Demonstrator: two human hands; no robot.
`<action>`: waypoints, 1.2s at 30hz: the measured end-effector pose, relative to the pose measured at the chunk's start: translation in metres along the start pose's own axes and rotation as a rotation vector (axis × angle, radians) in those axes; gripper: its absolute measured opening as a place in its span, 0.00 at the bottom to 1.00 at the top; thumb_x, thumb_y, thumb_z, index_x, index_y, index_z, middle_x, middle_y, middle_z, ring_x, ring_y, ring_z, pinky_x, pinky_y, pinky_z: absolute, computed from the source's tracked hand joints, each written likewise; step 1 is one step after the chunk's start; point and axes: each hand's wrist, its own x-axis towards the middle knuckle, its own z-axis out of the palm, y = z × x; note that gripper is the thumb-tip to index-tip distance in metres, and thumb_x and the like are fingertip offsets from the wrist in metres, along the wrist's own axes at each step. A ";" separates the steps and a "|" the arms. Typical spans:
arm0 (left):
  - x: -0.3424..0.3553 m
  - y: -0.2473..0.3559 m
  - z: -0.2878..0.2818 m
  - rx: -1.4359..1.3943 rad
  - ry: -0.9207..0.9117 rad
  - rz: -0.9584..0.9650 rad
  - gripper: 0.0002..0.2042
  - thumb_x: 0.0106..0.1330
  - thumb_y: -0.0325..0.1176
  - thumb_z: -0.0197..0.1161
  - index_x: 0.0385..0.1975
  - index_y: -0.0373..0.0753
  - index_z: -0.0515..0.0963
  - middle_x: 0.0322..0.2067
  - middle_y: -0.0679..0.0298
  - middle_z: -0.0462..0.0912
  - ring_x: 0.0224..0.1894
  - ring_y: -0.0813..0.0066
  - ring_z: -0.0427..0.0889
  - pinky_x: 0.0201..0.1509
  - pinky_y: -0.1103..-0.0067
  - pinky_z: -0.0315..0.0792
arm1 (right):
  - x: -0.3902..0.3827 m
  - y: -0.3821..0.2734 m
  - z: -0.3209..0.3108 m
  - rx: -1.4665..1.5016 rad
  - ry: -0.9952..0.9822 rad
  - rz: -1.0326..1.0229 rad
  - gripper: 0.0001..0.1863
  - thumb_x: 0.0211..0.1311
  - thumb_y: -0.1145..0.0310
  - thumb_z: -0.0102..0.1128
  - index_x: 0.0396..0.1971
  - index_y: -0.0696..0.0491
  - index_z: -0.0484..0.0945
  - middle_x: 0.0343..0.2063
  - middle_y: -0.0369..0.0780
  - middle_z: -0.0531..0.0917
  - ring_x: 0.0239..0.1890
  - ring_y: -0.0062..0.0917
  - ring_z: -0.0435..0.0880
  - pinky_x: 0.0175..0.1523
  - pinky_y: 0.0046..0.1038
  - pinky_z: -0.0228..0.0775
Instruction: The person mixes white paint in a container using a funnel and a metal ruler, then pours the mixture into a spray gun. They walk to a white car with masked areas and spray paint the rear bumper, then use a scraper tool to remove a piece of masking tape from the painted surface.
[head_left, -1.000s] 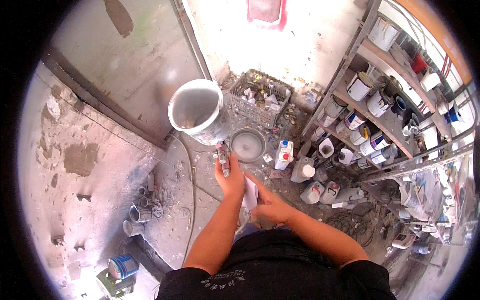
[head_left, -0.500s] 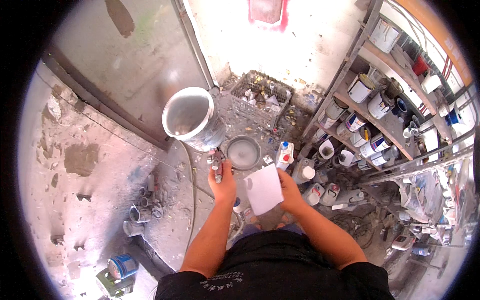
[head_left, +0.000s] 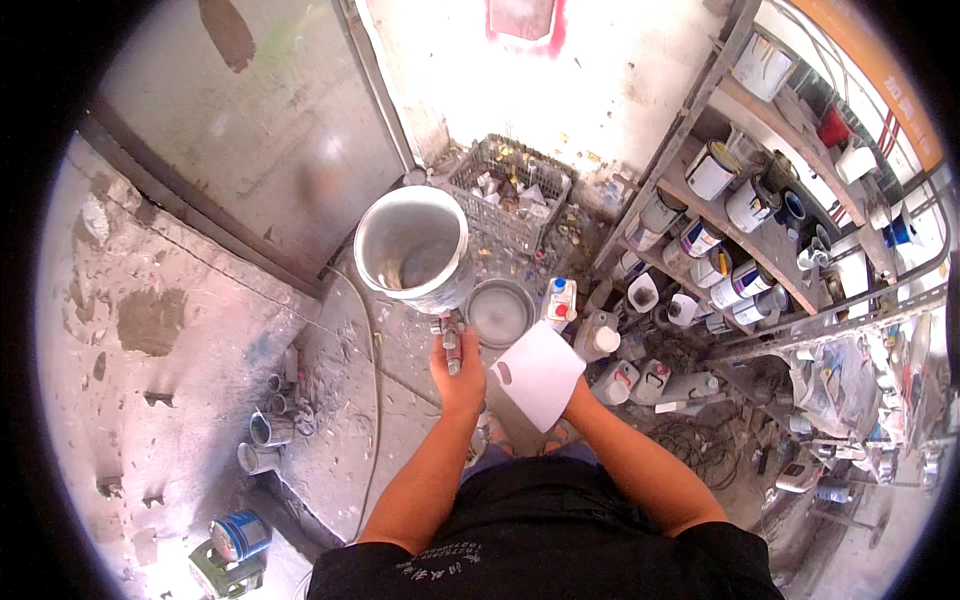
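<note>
Left hand (head_left: 458, 372) grips a spray gun (head_left: 450, 345), handle pointing back, cup (head_left: 413, 250) opening upward; right hand (head_left: 578, 402) grasps a white jug (head_left: 538, 374).

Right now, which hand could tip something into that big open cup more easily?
Probably the right hand: it holds the white jug close beside the open cup. The left hand is busy gripping the spray gun handle under the cup.

I see a wire basket (head_left: 510, 185) of scraps against the wall, and paint cans (head_left: 712, 170) lining the metal shelves (head_left: 700, 135) at right. A blue tin (head_left: 238, 535) sits on the floor at lower left.
</note>
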 end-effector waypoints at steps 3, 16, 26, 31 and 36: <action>0.000 -0.003 0.001 -0.004 0.050 -0.004 0.06 0.63 0.31 0.59 0.34 0.36 0.74 0.23 0.73 0.73 0.25 0.88 0.67 0.27 0.85 0.62 | -0.001 0.002 0.001 -0.099 0.056 -0.093 0.18 0.48 0.62 0.65 0.39 0.54 0.76 0.37 0.45 0.77 0.40 0.40 0.76 0.46 0.36 0.69; 0.004 -0.055 -0.032 0.367 -0.085 0.090 0.10 0.63 0.35 0.61 0.37 0.34 0.75 0.29 0.69 0.78 0.30 0.83 0.73 0.31 0.82 0.69 | 0.052 -0.096 -0.144 0.661 0.177 0.266 0.24 0.53 0.78 0.56 0.52 0.57 0.64 0.42 0.41 0.77 0.45 0.23 0.76 0.49 0.25 0.68; -0.008 -0.082 -0.033 0.377 -0.330 0.497 0.10 0.51 0.25 0.62 0.34 0.31 0.76 0.25 0.56 0.81 0.29 0.68 0.82 0.34 0.77 0.72 | 0.093 -0.159 -0.139 -0.218 -0.017 0.129 0.31 0.50 0.62 0.61 0.54 0.59 0.65 0.42 0.52 0.76 0.48 0.44 0.75 0.53 0.37 0.65; -0.015 -0.073 -0.033 0.275 -0.323 0.268 0.07 0.55 0.25 0.61 0.32 0.30 0.76 0.24 0.57 0.81 0.27 0.74 0.80 0.31 0.76 0.72 | 0.079 -0.169 -0.154 -0.471 -0.078 -0.482 0.25 0.48 0.53 0.65 0.41 0.56 0.76 0.46 0.42 0.76 0.56 0.37 0.69 0.62 0.41 0.56; -0.013 -0.073 -0.033 0.396 -0.374 0.213 0.09 0.55 0.25 0.59 0.36 0.31 0.75 0.26 0.57 0.82 0.30 0.73 0.81 0.34 0.76 0.72 | 0.068 -0.168 -0.138 -0.695 -0.303 -0.634 0.17 0.48 0.60 0.60 0.37 0.54 0.77 0.40 0.38 0.78 0.55 0.33 0.70 0.65 0.55 0.44</action>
